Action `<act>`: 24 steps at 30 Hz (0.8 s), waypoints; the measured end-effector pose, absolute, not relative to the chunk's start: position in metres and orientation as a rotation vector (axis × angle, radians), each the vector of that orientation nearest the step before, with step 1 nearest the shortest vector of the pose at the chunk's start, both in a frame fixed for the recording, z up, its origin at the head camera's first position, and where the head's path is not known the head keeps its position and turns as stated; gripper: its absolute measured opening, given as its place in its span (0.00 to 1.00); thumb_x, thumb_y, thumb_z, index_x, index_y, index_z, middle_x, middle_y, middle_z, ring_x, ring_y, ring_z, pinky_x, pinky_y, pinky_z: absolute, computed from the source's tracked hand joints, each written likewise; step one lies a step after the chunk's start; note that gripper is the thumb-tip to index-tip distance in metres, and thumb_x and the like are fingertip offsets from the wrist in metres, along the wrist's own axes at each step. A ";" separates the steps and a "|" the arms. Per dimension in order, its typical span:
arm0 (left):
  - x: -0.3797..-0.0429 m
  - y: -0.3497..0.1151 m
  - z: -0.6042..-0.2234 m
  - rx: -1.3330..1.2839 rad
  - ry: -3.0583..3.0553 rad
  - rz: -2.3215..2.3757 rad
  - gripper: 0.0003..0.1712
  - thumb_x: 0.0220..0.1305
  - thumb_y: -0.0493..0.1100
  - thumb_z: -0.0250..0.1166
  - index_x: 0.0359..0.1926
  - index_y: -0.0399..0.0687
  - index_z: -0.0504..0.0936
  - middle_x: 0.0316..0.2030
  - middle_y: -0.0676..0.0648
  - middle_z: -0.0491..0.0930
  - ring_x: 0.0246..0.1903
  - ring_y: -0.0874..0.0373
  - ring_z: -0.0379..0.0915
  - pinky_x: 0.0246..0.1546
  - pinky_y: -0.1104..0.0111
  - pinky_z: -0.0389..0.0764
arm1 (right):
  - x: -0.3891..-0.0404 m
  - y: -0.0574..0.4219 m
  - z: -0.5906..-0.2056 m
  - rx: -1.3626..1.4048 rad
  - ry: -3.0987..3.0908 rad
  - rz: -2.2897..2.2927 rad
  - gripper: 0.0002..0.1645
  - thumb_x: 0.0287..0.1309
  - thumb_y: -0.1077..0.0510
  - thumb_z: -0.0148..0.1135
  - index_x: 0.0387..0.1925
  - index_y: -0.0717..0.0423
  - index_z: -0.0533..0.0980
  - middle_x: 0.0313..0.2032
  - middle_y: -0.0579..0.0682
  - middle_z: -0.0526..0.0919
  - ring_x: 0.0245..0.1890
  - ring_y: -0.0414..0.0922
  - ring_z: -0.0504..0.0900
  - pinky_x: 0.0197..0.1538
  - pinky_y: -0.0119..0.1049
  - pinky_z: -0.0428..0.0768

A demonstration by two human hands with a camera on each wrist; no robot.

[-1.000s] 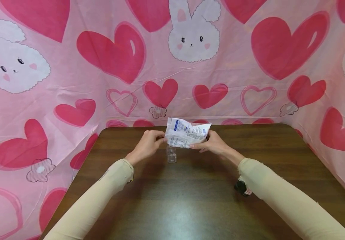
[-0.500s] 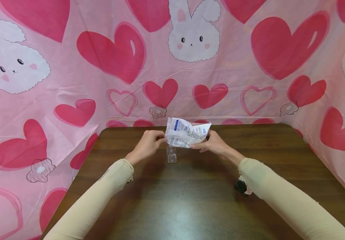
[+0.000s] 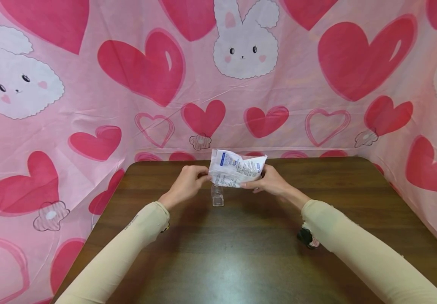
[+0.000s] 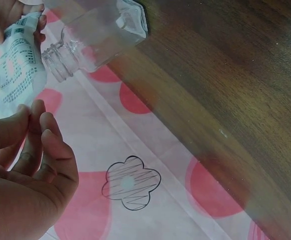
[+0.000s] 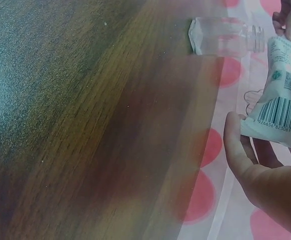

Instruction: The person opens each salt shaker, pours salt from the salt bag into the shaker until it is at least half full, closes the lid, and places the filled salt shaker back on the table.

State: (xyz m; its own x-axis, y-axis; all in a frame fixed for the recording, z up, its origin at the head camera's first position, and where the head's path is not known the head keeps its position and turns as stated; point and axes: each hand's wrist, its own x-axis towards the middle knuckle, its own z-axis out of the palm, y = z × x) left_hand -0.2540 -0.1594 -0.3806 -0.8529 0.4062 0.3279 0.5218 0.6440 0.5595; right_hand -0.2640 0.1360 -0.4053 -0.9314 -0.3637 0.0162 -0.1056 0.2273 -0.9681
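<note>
A white printed packet (image 3: 237,169) with blue labels is held up between the two hands above the table. My left hand (image 3: 186,182) pinches its left edge between thumb and fingertips. The right hand (image 3: 273,182) grips the other end, thumb in front and fingers behind. In the right wrist view the packet (image 5: 283,90) shows a barcode near that hand's fingers. Just below the packet's left part, a clear square-sided bottle (image 3: 217,198) stands upright on the table. Its threaded neck shows uncapped in the left wrist view, and the packet hides the mouth in the head view.
The dark wood table (image 3: 218,245) reaches back to a pink cloth (image 3: 241,93) printed with hearts and rabbits, which surrounds it on three sides. A small dark object (image 3: 305,237) shows beneath the right sleeve (image 3: 340,232).
</note>
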 end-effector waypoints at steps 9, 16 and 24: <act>-0.254 -0.159 -0.382 -0.762 -2.700 -1.007 0.03 0.70 0.32 0.69 0.39 0.40 0.89 0.30 0.47 0.84 0.27 0.53 0.69 0.29 0.64 0.71 | -0.264 0.137 -0.407 -0.444 2.286 -1.769 0.31 0.55 0.60 0.82 0.58 0.62 0.78 0.46 0.57 0.89 0.40 0.49 0.87 0.43 0.55 0.87; -0.255 -0.159 -0.382 -0.766 -2.700 -1.008 0.03 0.70 0.32 0.69 0.39 0.40 0.90 0.30 0.47 0.84 0.27 0.53 0.70 0.29 0.64 0.71 | -0.263 0.137 -0.407 -0.450 2.282 -1.773 0.31 0.55 0.60 0.82 0.58 0.62 0.78 0.46 0.57 0.89 0.40 0.50 0.87 0.45 0.59 0.86; -0.256 -0.159 -0.383 -0.766 -2.703 -1.007 0.03 0.70 0.32 0.70 0.39 0.40 0.89 0.30 0.48 0.84 0.27 0.54 0.71 0.29 0.63 0.72 | -0.263 0.137 -0.408 -0.448 2.289 -1.768 0.31 0.55 0.60 0.82 0.58 0.62 0.78 0.46 0.57 0.88 0.40 0.50 0.87 0.43 0.54 0.87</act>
State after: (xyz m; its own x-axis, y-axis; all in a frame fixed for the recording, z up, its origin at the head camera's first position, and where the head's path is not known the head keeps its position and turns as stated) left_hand -0.2557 -0.1590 -0.3831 -0.8567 0.4093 0.3140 0.5149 0.6427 0.5672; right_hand -0.2633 0.1372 -0.4076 -0.9307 -0.3655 0.0165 -0.1084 0.2323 -0.9666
